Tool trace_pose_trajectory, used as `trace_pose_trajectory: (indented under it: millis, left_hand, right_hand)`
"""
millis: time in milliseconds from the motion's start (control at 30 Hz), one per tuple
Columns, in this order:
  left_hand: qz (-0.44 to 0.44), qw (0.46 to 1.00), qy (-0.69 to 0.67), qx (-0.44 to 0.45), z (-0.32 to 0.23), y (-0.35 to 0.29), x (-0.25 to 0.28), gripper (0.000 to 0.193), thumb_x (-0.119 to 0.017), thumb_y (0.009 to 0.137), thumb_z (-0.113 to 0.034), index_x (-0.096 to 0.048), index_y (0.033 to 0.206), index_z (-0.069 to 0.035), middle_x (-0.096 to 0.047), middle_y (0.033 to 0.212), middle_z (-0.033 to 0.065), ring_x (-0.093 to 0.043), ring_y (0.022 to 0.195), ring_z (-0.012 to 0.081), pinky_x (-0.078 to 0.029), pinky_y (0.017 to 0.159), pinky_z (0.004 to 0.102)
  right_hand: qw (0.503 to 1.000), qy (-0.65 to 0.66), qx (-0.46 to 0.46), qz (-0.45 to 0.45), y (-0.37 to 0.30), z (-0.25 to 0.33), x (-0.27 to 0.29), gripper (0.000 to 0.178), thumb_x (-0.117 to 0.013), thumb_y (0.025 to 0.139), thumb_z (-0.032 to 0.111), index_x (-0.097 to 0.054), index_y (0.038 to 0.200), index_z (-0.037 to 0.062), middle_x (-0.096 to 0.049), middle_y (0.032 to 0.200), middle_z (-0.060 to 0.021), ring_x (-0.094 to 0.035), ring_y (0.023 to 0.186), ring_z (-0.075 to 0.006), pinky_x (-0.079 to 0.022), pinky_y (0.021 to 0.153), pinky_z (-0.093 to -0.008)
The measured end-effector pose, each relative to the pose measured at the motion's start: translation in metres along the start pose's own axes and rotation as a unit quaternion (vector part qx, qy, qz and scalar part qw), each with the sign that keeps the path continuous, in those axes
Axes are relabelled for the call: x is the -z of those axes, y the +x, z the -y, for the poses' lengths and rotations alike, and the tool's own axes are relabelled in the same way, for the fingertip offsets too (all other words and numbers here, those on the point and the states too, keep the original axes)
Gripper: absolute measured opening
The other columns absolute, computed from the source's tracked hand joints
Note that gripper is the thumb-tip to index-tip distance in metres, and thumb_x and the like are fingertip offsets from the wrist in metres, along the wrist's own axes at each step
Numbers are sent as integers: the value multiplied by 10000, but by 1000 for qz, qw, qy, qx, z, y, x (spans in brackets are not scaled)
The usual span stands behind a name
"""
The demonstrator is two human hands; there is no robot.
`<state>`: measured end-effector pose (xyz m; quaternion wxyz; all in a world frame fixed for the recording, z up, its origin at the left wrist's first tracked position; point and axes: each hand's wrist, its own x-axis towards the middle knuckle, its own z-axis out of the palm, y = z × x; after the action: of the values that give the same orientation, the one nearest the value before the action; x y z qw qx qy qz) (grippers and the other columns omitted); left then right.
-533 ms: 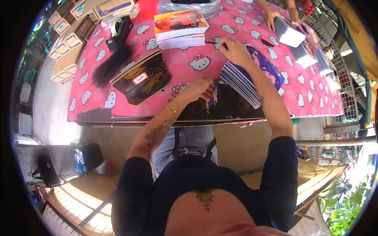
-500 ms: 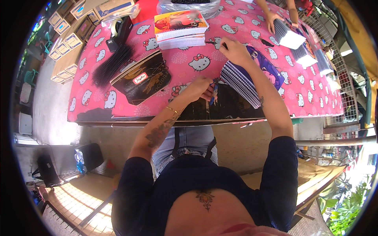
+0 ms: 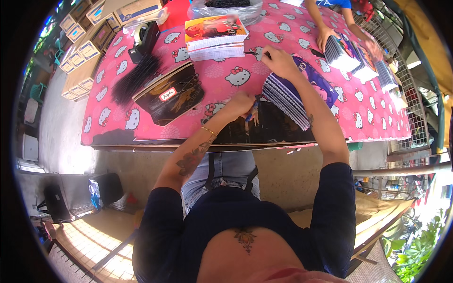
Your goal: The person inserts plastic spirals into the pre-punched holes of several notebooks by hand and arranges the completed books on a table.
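Note:
My left hand (image 3: 240, 105) is closed near the table's front edge around a small blue-handled tool (image 3: 251, 113), mostly hidden by the fingers; its kind cannot be made out. My right hand (image 3: 279, 62) is farther out, fingers curled in a pinch above the far end of a fanned stack of purple-covered notebooks (image 3: 325, 87). Whatever is in that pinch is too small to tell. The notebooks' white page edges and dark bindings face me, and my right forearm crosses over them. A stack of notebooks with an orange-yellow cover (image 3: 212, 29) lies beyond my hands.
Black plastic binding coils (image 3: 137, 80) lie at left beside a dark cardboard piece (image 3: 172, 94) with a label. Behind them stands a black tape dispenser (image 3: 144, 40). At far right a co-worker's hands (image 3: 325, 37) touch notebook stacks (image 3: 342, 54). A plastic bag (image 3: 226, 12) holds black items.
My left hand has turned slightly, leaving less of the blue-handled tool in view. My right hand has barely moved. One of the co-worker's hands has shifted nearer, over the notebook stacks.

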<state>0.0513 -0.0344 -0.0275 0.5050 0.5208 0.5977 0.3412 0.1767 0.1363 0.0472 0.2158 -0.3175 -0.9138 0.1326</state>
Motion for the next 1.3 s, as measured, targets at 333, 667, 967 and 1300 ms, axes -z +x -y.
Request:
trace_pose_trajectory:
  millis: [333, 667, 967, 1300]
  left_hand:
    - [-51, 889, 443, -103, -22, -9, -15, 294, -572, 899, -257, -689, 943, 9, -676, 910, 237, -685, 839, 431, -562, 732, 526]
    - [-283, 801, 447, -280, 30, -19, 9, 461, -613, 901, -250, -531, 1319, -73, -495, 1190, 219, -480, 1090, 399, -391, 944, 544]
    - [-268, 817, 410, -304, 23, -15, 8, 482, -641, 887, -285, -560, 1321, -92, -495, 1219, 199, -481, 1114, 396, -384, 964, 558]
    - [-329, 810, 434, -218, 33, -15, 9, 587, -537, 966, -415, -472, 1419, -48, -375, 1449, 327, -311, 1395, 478, -164, 1131, 673]
  right_hand:
    - [631, 759, -162, -16, 12, -65, 47, 179, -509, 977, 195, -584, 920, 43, -609, 801, -43, -662, 815, -198, -507, 631, -245]
    - [610, 711, -337, -95, 144, -69, 2, 167, -548, 965, 174, -540, 885, 28, -590, 841, -157, -644, 832, -336, -569, 880, -479]
    - [649, 628, -363, -226, 276, -63, -8, 605, -571, 961, 366, -391, 1460, 76, -488, 1358, -179, -498, 1212, -362, -330, 1094, -573]
    - [920, 275, -267, -86, -114, -148, 163, 596, -554, 984, 467, -480, 1455, 109, -532, 1417, -80, -452, 1339, -224, -355, 1091, -385]
